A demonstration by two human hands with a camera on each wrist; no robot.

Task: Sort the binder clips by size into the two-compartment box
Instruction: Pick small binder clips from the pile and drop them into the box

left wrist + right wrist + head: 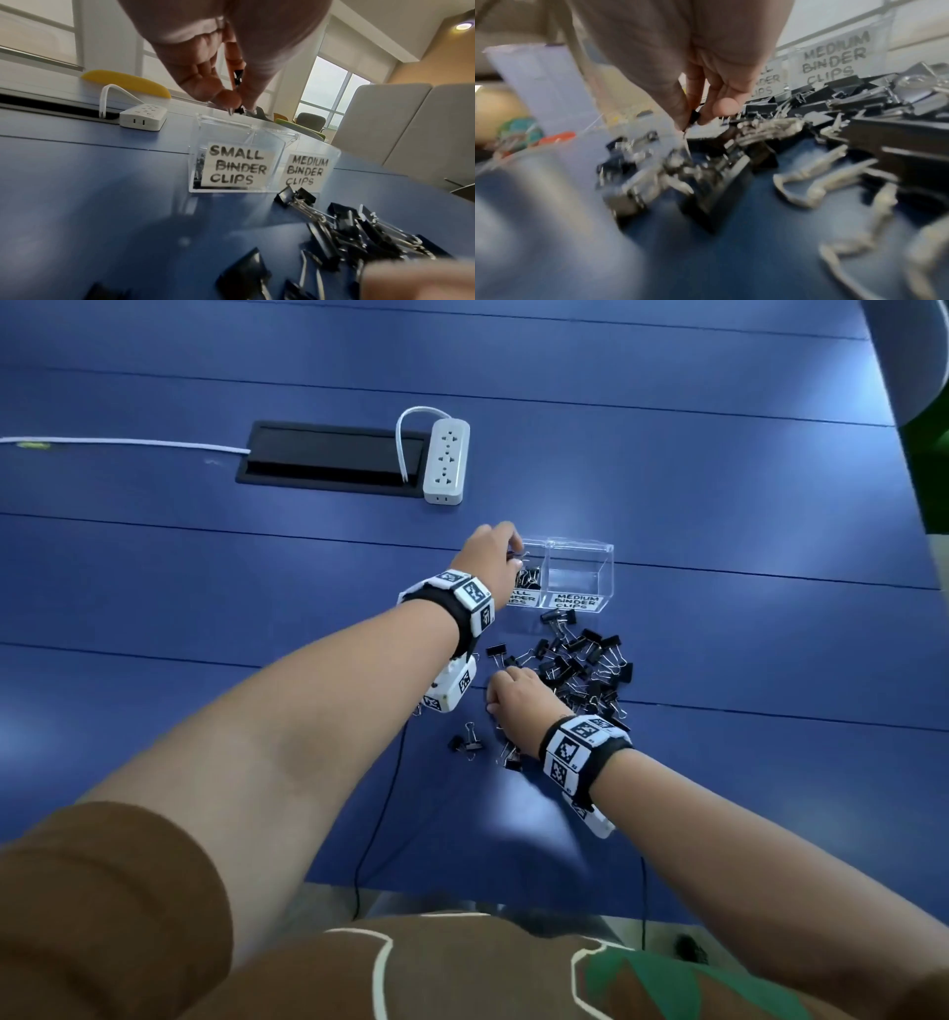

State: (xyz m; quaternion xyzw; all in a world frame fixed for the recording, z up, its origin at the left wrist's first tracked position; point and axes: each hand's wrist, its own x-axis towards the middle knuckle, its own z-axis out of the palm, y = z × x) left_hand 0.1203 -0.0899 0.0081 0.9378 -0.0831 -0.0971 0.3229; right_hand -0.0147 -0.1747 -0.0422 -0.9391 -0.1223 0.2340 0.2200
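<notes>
- Binder clips were mid-sort: the left hand (218,67) pinched a small clip (238,78) between thumb and fingertips, just above the compartment labelled small (235,165).
- At the near edge of the loose pile (580,667), the right hand (518,698) pinched another small clip (693,118).
- Judged step: dropping the left clip in. Next, the left grip must spread over that compartment, not the medium one (577,572), which looked bare.
- Clear two-compartment box (562,546) stood just beyond the pile on the blue surface (205,588).
- Farther back lay a white power strip (445,460) beside a black cable hatch (328,454); windows and chairs showed behind.
</notes>
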